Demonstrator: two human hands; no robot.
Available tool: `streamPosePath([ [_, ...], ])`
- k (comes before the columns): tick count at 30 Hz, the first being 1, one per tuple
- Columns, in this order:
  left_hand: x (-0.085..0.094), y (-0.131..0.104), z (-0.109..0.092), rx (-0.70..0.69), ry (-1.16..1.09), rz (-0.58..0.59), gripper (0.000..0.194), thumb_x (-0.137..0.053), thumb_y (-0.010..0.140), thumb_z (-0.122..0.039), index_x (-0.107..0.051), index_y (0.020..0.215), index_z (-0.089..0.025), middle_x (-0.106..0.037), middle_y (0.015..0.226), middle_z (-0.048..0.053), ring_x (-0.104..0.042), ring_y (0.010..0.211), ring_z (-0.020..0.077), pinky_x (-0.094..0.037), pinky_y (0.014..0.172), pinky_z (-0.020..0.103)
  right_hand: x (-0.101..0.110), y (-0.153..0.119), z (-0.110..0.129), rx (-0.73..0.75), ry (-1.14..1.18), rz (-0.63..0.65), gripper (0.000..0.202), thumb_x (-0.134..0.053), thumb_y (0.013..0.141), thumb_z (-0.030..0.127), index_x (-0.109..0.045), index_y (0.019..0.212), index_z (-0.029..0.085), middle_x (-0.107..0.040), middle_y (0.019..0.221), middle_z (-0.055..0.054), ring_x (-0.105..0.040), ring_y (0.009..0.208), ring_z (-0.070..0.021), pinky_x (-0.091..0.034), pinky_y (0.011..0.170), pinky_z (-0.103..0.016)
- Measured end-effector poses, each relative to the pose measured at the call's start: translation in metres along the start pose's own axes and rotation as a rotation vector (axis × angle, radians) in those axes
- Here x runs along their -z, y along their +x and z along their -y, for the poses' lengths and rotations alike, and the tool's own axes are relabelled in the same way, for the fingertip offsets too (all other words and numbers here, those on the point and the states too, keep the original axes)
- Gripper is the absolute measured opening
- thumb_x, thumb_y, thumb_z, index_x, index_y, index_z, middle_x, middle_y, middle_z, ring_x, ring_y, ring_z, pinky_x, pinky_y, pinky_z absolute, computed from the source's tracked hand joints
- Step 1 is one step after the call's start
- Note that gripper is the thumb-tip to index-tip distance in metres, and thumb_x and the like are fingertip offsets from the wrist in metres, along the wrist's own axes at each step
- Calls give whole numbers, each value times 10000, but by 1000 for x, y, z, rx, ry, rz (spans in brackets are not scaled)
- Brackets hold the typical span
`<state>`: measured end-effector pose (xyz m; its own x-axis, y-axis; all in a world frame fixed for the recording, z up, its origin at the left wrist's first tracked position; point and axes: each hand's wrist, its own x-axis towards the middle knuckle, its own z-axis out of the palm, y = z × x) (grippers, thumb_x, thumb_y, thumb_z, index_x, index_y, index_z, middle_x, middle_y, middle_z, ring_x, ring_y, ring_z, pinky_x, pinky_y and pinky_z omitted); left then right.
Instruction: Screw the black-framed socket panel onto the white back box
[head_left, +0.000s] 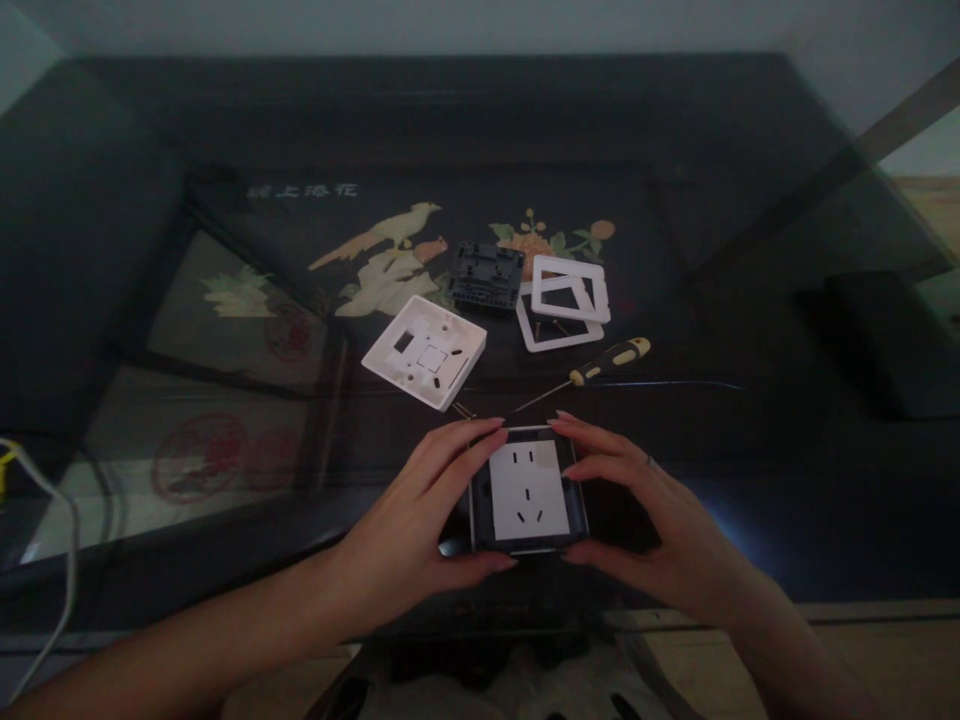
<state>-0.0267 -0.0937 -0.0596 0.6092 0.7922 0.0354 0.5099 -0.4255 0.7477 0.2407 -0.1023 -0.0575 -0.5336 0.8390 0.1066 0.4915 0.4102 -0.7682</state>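
Observation:
A wall socket (529,515) with a white face and a dark surround is between my hands near the table's front edge, its slots facing up. My left hand (431,505) grips its left side, fingers at the far edge and thumb at the near edge. On the opposite side my right hand (634,490) holds it the same way. Just beyond lies a screwdriver (611,362) with a yellow and black handle, its shaft pointing toward the socket. A white back box (427,355) sits open side up to the left, with screws (464,410) beside its near corner.
Two white frames (561,342) overlap at the back right, small screws showing inside them. Next to them is a black slotted plate (487,275). A dark box-like object (892,345) stands far right on the glossy black table (465,120). A white cable (73,560) hangs at the left.

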Motion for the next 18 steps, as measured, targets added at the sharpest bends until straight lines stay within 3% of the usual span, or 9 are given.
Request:
streamPosePath([
  [12, 2, 1, -2, -15, 32, 9, 881, -746, 782, -263, -227, 1492, -309, -401, 1479, 121, -398, 1360, 340, -392, 1123, 564, 0, 3, 0, -14, 27, -16, 478, -774, 789, 329, -520, 1192, 291, -525, 1445, -110, -502, 1350, -291, -493, 1043, -500],
  [16, 1, 1, -1, -28, 39, 19, 896, -746, 773, -272, -214, 1493, -306, -401, 1467, 133, -419, 1340, 351, -422, 1094, 568, 10, 7, 1, -18, 67, -21, 555, -814, 732, 428, -545, 1198, 293, -562, 1410, -107, -533, 1317, -312, -511, 1018, -502],
  [18, 1, 0, -1, -43, 34, 30, 909, -747, 769, -274, -202, 1496, -304, -400, 1468, 135, -420, 1338, 348, -433, 1086, 561, 19, 13, 4, -20, 48, -66, 465, -756, 804, 407, -557, 1209, 295, -603, 1358, -93, -577, 1266, -290, -526, 998, -472],
])
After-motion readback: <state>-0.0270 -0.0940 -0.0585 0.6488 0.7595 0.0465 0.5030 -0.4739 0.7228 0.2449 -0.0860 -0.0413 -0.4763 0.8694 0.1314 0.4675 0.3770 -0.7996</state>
